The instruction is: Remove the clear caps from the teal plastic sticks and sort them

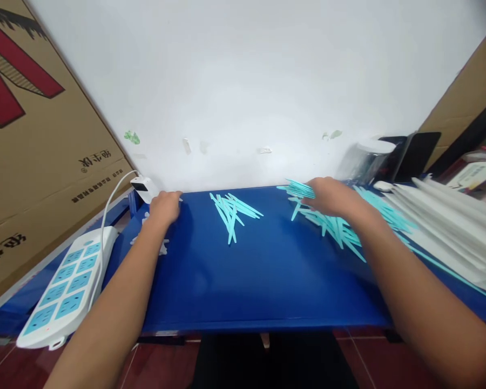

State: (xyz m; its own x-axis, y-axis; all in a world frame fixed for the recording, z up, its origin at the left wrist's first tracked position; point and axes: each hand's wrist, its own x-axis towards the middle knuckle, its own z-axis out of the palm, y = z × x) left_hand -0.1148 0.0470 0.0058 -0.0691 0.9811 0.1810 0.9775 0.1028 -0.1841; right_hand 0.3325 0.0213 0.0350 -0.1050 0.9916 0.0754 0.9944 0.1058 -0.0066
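Note:
At the back right of the blue table (243, 292), my right hand (328, 195) closes around a bundle of flat, tapered turquoise sticks (300, 188). Below it and under the forearm, more loose turquoise sticks (336, 227) lie in a heap. A smaller pile of turquoise sticks (231, 213) rests apart, near the table's back middle. My left hand (166, 208) is at the back left with its fingers curled. A bit of something whitish shows by its fingertips, too small to name. Small white pieces (164, 247) lie beside and partly beneath the left forearm.
A white power strip (65, 286) with blue sockets sits on the left, near a white plugged-in device (144, 188). Cardboard (44, 151) stands left. On the right are a lidded clear jar (366, 162), a white paper stack (449, 232) and a labelled bottle (476, 170). A white wall (243, 97) rises behind.

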